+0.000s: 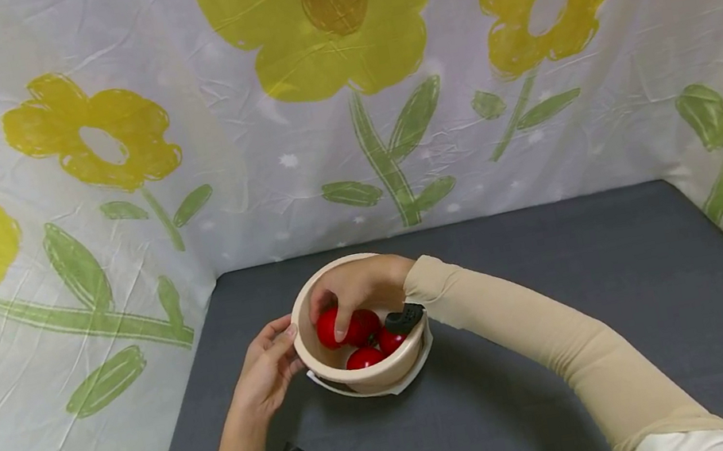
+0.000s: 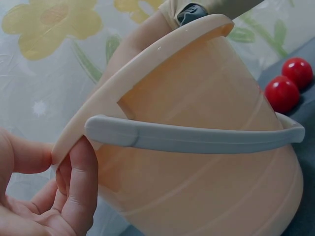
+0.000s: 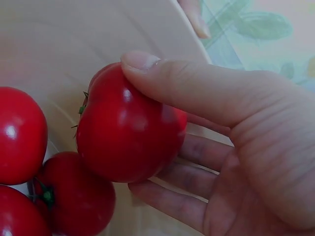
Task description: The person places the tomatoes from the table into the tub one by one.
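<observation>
Right fingers (image 3: 172,202) grasping tomato (image 3: 130,135) against thumb (image 3: 189,87), inside bucket (image 2: 197,182); left fingers (image 2: 82,184) pinching bucket's rim (image 2: 123,81).

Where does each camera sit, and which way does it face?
Head: worn on head, facing forward and down at the bucket; left hand, right hand, both sleeves.
Left wrist: worn there, facing the bucket's outside and handle; left hand, part of right arm.
Right wrist: worn there, facing into the bucket at the held tomato; right hand, bit of left hand.
Shared: head and right wrist show that tomato.
</observation>
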{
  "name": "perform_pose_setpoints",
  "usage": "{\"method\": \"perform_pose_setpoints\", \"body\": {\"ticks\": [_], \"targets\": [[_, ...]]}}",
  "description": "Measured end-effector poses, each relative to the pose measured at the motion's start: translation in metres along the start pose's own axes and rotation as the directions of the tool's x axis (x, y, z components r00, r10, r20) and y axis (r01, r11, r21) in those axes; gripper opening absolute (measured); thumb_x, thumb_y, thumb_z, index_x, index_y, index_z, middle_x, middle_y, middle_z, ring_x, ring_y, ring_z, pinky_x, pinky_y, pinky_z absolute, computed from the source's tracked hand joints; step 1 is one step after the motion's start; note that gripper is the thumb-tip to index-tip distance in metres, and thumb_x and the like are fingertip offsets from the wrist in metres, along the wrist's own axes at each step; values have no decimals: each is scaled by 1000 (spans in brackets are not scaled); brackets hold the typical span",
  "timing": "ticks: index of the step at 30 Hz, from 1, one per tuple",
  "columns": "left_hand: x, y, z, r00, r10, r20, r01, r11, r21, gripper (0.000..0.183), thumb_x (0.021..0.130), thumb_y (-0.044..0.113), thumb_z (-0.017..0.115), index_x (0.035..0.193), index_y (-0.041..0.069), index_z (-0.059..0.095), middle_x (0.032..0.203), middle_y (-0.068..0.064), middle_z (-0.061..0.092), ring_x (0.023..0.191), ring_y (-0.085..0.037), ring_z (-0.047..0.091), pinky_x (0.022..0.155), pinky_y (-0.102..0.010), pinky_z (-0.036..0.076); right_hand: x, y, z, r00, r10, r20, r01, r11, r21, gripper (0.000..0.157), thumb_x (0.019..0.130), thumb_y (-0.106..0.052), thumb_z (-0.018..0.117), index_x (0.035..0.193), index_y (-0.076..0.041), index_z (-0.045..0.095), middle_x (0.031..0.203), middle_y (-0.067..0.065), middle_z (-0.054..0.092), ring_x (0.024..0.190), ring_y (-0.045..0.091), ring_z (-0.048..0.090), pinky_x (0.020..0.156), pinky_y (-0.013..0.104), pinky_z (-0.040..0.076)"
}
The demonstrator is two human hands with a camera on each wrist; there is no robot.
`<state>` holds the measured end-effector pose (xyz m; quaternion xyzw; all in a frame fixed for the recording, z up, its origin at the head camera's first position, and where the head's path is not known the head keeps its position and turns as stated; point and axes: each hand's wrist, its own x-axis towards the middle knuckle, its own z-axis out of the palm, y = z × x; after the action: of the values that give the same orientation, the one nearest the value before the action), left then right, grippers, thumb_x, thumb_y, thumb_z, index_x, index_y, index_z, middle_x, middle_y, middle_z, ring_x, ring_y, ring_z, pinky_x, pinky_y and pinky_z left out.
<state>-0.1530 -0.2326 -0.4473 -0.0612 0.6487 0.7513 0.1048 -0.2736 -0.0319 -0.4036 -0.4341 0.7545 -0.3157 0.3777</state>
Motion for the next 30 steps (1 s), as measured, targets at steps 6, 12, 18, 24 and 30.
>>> {"method": "perform_pose_setpoints", "body": {"ticks": [6, 12, 18, 24, 30], "targets": [[1, 0, 1, 1000, -4, -7, 4, 1000, -3, 38, 103, 10, 48, 136, -2, 34, 111, -1, 59, 88, -9, 65, 67, -21, 58, -1, 1, 0, 1000, 5, -2, -5, 986, 168, 42, 81, -8, 76, 121, -5, 64, 125, 13, 65, 114, 22, 60, 95, 33, 54], [1, 0, 0, 1000, -14, -19, 14, 1000, 1, 39, 103, 12, 49, 136, -1, 34, 113, -1, 59, 88, -8, 64, 66, -20, 57, -4, 0, -1, 1000, 3, 2, -3, 970, 241, 44, 82, -3, 73, 123, 0, 60, 129, 20, 62, 118, 31, 58, 97, 38, 53], [1, -1, 0, 1000, -18, -21, 18, 1000, -1, 38, 103, 11, 49, 136, -1, 34, 113, -1, 58, 87, -8, 64, 65, -19, 56, -11, -1, -4, 1000, -2, -2, 2, 968, 251, 44, 83, -6, 74, 125, -4, 60, 130, 18, 61, 122, 34, 55, 99, 41, 54], [0, -2, -1, 999, -24, -27, 24, 1000, 6, 41, 103, 13, 49, 138, -1, 33, 113, -1, 58, 85, -7, 62, 65, -18, 55, -23, -7, -18, 996, -63, -58, 69, 993, 96, 44, 84, -15, 77, 125, -8, 63, 127, 13, 65, 119, 30, 60, 100, 41, 53], [0, -1, 0, 1000, -15, -25, 15, 1000, 2, 41, 103, 13, 50, 137, -1, 34, 113, -1, 59, 85, -8, 62, 67, -19, 56, -42, -5, -31, 991, -107, -81, 103, 993, -54, 42, 85, -14, 76, 125, -4, 64, 128, 13, 66, 118, 31, 62, 99, 30, 52]]}}
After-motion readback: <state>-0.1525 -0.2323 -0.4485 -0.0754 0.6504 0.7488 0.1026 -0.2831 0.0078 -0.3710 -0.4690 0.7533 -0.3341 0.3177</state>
